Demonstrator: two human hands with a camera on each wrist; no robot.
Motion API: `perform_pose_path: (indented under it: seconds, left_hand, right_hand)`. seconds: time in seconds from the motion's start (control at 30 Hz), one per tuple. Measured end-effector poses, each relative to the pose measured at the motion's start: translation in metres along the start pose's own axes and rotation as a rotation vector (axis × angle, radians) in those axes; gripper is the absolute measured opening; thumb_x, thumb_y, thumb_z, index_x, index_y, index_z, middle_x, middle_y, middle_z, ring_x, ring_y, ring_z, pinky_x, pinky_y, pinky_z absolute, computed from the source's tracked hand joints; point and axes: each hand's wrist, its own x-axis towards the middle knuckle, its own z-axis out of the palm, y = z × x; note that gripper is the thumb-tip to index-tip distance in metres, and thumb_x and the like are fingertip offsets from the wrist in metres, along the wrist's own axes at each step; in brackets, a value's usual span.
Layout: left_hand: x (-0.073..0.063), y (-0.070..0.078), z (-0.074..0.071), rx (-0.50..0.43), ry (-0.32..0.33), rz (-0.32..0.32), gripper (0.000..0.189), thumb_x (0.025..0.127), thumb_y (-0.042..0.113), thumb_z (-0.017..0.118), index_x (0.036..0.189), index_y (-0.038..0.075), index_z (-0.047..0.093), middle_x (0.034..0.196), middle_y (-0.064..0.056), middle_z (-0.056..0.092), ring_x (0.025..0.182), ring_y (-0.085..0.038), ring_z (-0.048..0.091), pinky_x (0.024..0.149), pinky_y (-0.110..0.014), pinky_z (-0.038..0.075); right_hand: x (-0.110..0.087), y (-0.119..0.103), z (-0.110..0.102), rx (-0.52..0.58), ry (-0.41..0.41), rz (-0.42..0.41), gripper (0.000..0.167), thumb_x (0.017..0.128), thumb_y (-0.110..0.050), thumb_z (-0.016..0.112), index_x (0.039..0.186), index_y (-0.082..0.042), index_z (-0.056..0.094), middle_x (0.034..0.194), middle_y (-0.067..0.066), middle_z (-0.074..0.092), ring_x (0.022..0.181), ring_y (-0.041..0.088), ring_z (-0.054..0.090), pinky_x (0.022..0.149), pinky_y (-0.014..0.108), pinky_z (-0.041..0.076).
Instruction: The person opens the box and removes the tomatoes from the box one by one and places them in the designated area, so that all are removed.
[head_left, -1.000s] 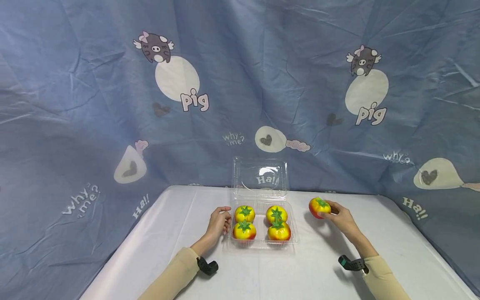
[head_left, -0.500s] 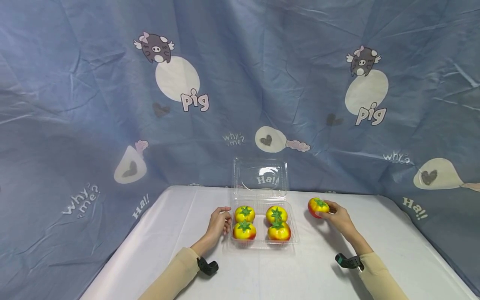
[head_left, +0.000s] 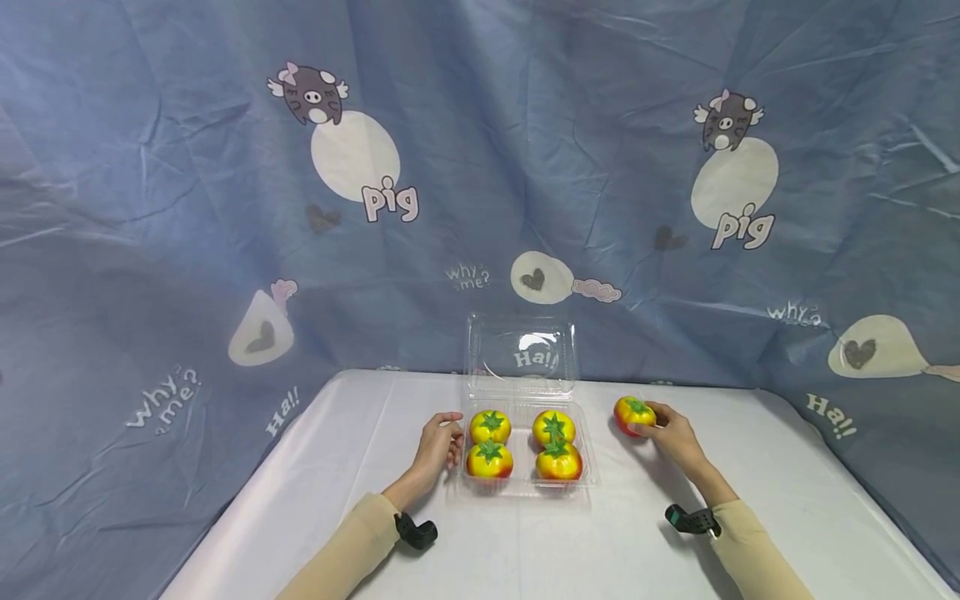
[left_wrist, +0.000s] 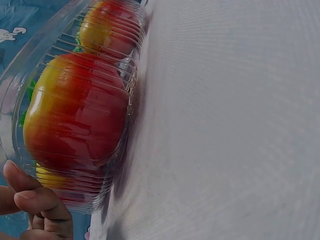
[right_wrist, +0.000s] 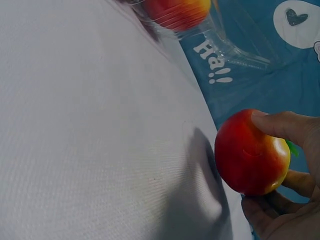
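Note:
A clear plastic clamshell box (head_left: 524,460) lies on the table with its lid (head_left: 495,354) raised at the back. Inside sit several red-and-yellow toy tomatoes with green leaf tops, two of them on the left, such as the front one (head_left: 490,460). My left hand (head_left: 435,446) rests beside the box's left wall, fingers loosely bent; in the left wrist view its fingertips (left_wrist: 31,196) are at the rim, and contact is hard to tell. Right of the box, my right hand (head_left: 675,435) grips another toy tomato (right_wrist: 250,152) between thumb and fingers, above the cloth, its shadow below.
A white cloth (head_left: 480,550) covers the table. Behind it hangs a blue curtain (head_left: 465,225) printed with pigs and words. The transparent lid stands up close to this curtain. Each wrist wears a black strap, one of them on the right wrist (head_left: 692,520).
My right hand has shifted slightly left, toward the box, with the toy tomato in its grip. The left hand and the box stay in place.

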Motion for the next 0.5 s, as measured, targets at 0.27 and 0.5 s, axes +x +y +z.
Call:
perform_pose_path:
  seconds: [0.27,0.5]
  left_hand:
    - [-0.0002,-0.0002,0.0008,-0.002,-0.001,-0.001,0.046,0.085,0.009,0.043,0.128,-0.006,0.046,0.061,-0.001,0.048,0.039,-0.011,0.043,0.035,-0.021,0.037]
    - [0.0008,-0.0013,0.0002,-0.003,0.000,-0.001,0.045,0.086,0.009,0.043,0.128,-0.007,0.046,0.062,-0.001,0.048,0.040,-0.010,0.042,0.036,-0.021,0.037]
  right_hand:
    - [0.0000,0.0055,0.0022,0.012,-0.011,0.006,0.072,0.086,-0.024,0.070,0.142,0.008,0.038,0.138,0.033,0.044,0.128,0.045,0.044,0.110,0.052,0.033]
    - [-0.0009,0.0056,0.0046,0.012,-0.001,0.013,0.071,0.086,-0.024,0.069,0.141,0.008,0.037,0.138,0.034,0.043,0.127,0.046,0.044,0.110,0.054,0.033]
